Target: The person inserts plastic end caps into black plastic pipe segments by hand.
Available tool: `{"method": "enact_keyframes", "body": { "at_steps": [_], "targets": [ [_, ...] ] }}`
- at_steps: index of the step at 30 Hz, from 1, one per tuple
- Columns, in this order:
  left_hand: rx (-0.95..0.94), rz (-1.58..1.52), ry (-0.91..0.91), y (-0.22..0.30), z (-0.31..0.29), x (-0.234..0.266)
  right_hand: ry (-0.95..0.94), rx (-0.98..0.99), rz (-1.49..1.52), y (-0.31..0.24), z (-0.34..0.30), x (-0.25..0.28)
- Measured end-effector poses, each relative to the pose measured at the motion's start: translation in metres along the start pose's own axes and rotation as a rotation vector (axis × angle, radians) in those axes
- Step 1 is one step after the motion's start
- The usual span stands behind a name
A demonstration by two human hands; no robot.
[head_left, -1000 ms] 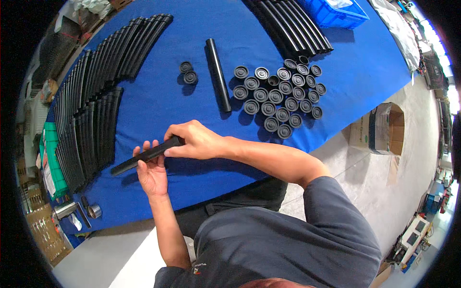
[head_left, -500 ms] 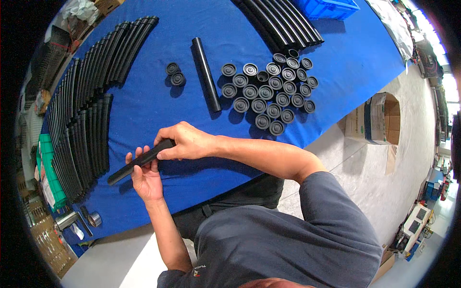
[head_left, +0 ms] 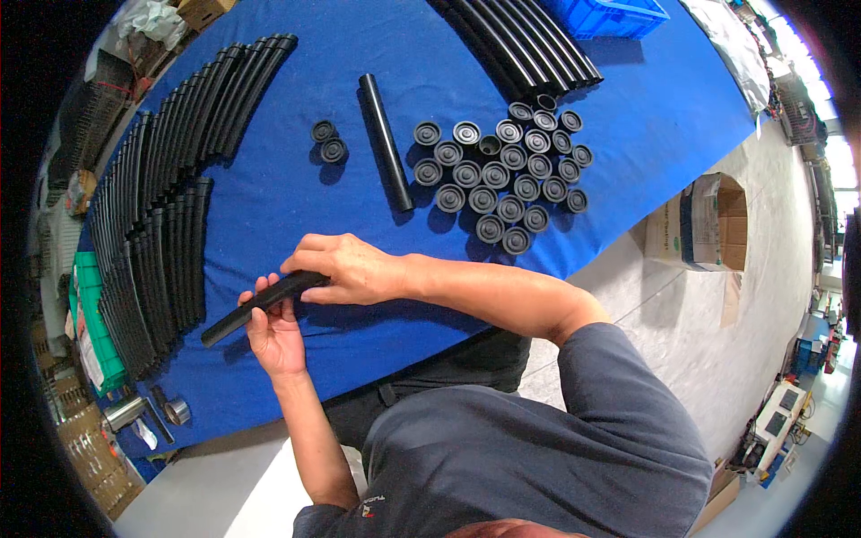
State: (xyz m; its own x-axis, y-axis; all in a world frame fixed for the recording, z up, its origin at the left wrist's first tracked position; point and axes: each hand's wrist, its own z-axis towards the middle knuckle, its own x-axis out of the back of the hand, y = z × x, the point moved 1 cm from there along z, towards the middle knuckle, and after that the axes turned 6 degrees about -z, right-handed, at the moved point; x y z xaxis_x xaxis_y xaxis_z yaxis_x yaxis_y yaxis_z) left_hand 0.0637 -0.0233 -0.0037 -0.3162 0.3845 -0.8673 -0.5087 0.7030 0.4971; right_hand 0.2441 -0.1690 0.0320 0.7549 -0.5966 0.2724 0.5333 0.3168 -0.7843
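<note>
A black tube (head_left: 242, 321) lies slantwise across my two hands above the blue cloth. My left hand (head_left: 276, 339) supports it from below, thumb on the near side and fingers round the far side. My right hand (head_left: 345, 269) grips its upper right end, which the fingers partly hide. Beyond my hands another black tube (head_left: 386, 143) lies alone on the cloth. Left of that tube sit two round black caps (head_left: 327, 142). To its right stands a cluster of several ringed black caps (head_left: 484, 198), one of them showing a hollow side.
Rows of black tubes (head_left: 152, 197) line the left of the blue-covered table (head_left: 296, 197). More tubes (head_left: 529, 45) and a blue crate (head_left: 619, 16) lie at the back. A green bin (head_left: 97, 323) and tape roll (head_left: 178, 412) are near left; a cardboard box (head_left: 708, 220) stands right.
My right hand has shifted slightly left along the end of the tube, its fingers now laid more over the top. The left hand and the other parts stay where they were.
</note>
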Motion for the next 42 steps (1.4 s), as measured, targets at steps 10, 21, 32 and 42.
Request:
{"method": "enact_keyframes", "body": {
  "at_steps": [10, 21, 32, 42],
  "targets": [
    [0.049, -0.054, -0.060, 0.001, 0.001, -0.003, 0.038, 0.019, -0.050, -0.003, 0.001, 0.000],
    [0.037, -0.075, 0.002, 0.000, 0.002, -0.002, -0.133, -0.075, 0.057, 0.000, 0.000, 0.004],
    [0.066, -0.160, -0.004, 0.000, 0.003, -0.002, -0.083, 0.034, 0.047, -0.002, 0.003, 0.007],
    [0.045, -0.088, 0.013, 0.001, 0.002, -0.003, -0.097, -0.077, 0.111, 0.001, 0.002, 0.006]
  ]
}}
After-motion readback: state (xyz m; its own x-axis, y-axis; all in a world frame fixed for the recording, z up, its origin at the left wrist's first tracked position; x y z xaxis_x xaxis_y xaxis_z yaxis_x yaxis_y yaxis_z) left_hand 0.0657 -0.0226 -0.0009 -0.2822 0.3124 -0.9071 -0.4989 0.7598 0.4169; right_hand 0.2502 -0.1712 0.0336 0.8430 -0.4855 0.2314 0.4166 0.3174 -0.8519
